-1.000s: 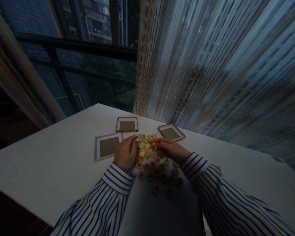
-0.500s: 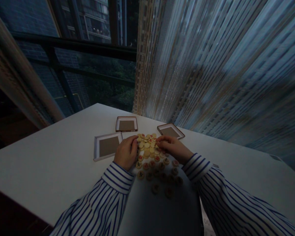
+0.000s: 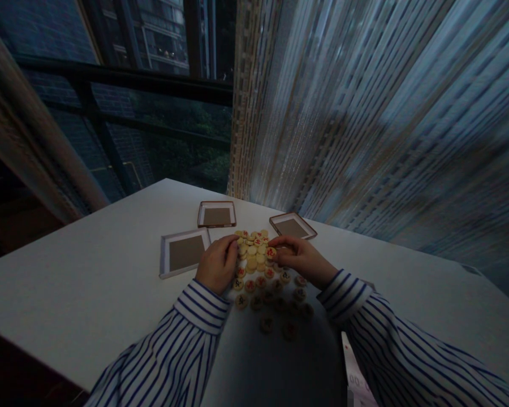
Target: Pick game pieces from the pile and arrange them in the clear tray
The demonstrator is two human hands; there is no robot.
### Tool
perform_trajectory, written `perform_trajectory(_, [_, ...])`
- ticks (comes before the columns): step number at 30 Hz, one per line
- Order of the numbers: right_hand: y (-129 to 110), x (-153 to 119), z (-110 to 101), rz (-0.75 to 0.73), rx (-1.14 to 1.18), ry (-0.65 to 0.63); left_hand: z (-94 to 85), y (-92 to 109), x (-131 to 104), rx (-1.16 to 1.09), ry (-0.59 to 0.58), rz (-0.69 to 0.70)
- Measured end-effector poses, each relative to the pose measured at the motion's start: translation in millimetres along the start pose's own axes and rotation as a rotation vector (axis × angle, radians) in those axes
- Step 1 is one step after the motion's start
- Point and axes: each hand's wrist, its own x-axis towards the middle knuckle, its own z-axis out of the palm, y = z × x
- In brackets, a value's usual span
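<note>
Several round wooden pieces (image 3: 251, 262) lie heaped on the white table between my hands, some blank side up, some with red characters. Nearer to me, loose pieces (image 3: 241, 301) with red or black characters lie spread out, partly in shadow. My right hand (image 3: 301, 257) pinches one piece with a red character (image 3: 271, 253) at the heap's right side, its face turned towards me. At the left edge of the heap rests my left hand (image 3: 217, 263), fingers curled together; whether it holds anything is hidden.
On the white table (image 3: 89, 265), a pale open tray (image 3: 164, 257) lies left of my left hand. Two brown-rimmed trays, one behind it (image 3: 199, 215) and one behind my right hand (image 3: 314, 232), stand farther back. A bead curtain (image 3: 343, 113) and dark railing (image 3: 152, 85) are beyond.
My right hand now has a red-marked piece raised and tilted into view between its fingers. My left hand has stayed almost where it was.
</note>
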Motion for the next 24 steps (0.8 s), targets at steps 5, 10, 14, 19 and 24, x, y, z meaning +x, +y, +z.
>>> perform_trajectory(5, [5.6,-1.9,-3.1,-0.029,-0.048,0.003,1.4,-1.4,-0.2,0.000,-0.007,0.012])
perform_trajectory(10, [10.0,-4.2,-4.6,-0.088,-0.131,0.036,1.5,-0.8,-0.6,0.003,-0.012,0.005])
perform_trajectory(14, [12.2,-5.1,-3.8,-0.122,-0.108,0.027,1.2,-0.4,-0.6,0.005,-0.013,0.009])
perform_trajectory(19, [11.1,-6.7,-5.4,-0.137,-0.108,0.045,1.8,-2.1,-0.7,0.014,-0.016,0.036])
perform_trajectory(24, [6.4,-10.1,-15.0,-0.173,-0.202,0.078,1.8,-2.3,-0.5,0.012,-0.006,0.043])
